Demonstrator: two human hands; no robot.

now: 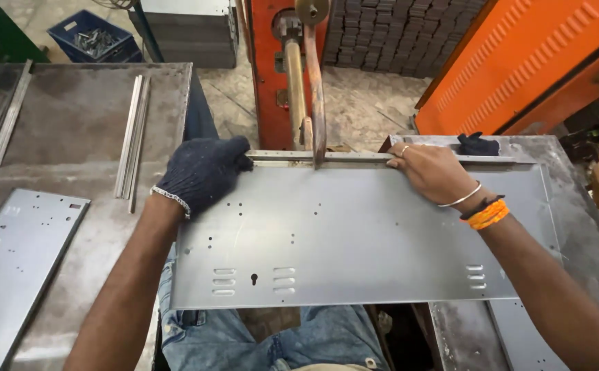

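Left hand [203, 172], in a dark knit glove, lies flat and closed down on the far left corner of the grey sheet-metal panel [354, 237], fingers curled over the end of the narrow metal strip [354, 157] that runs along the panel's far edge. Right hand [431, 170], bare, with a ring and bangles at the wrist, presses fingertips onto the same strip further right; it pins rather than wraps. I read the panel's long axis as running left to right across my lap, spanning the gap between the two steel tables [86, 124], with the strip parallel to it on the far side. Between the hands, the copper-coloured upper arm of the orange spot welder [315, 89] comes down onto the strip, roughly midway, slightly nearer the left hand. Both hands sit on the far edge, so the panel's near edge with the louvre slots and keyhole [254, 279] hangs free toward me. Smaller items: a second punched panel [17, 261] lies on the left table, loose strips [133, 130] beyond it, and a dark glove [478, 144] lies just past the right hand.
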